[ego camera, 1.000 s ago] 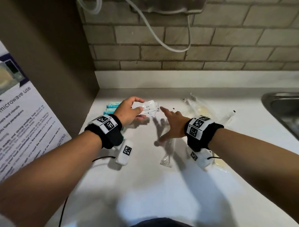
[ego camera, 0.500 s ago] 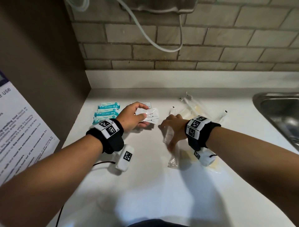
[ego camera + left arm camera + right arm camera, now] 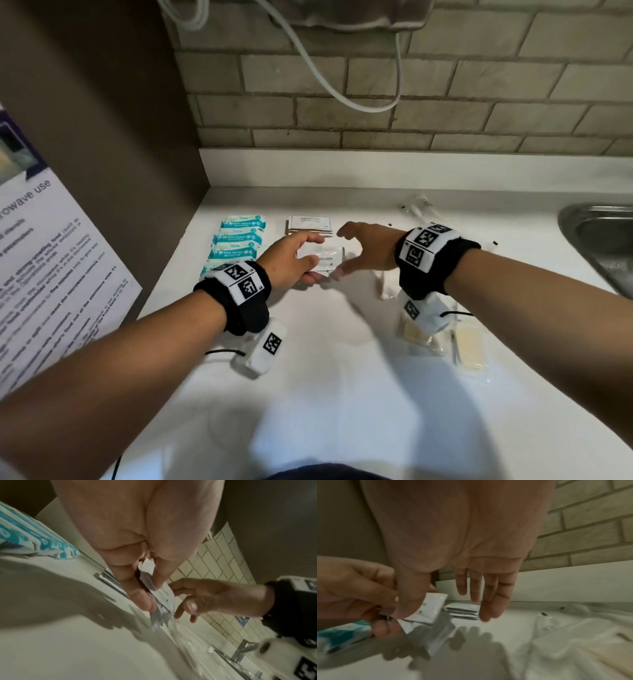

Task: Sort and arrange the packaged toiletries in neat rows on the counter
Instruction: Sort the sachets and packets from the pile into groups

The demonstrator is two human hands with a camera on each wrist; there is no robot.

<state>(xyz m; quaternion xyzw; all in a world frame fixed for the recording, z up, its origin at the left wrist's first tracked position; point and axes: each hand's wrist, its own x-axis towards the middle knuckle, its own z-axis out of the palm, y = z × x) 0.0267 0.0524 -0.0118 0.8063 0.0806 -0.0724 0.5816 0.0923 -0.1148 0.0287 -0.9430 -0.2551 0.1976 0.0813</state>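
White toothpaste sachets (image 3: 320, 261) sit at frame centre, pinched as a small stack between thumb and fingers of the left hand (image 3: 287, 262), probably to square them before laying a row. Right hand (image 3: 368, 251) hovers beside them, fingers spread and empty, seemingly ready to steady the stack. Teal wipe packets (image 3: 236, 241) and shampoo sachets (image 3: 310, 224) already lie aligned at centre left. Half a second earlier, the right hand gripped a clear-wrapped item further right.

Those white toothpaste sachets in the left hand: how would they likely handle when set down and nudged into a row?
Probably light and floppy: the toothpaste sachets are thin flat packets fanned in the left hand. The smooth film may slide on the glossy counter. Lying flat, they should not roll.
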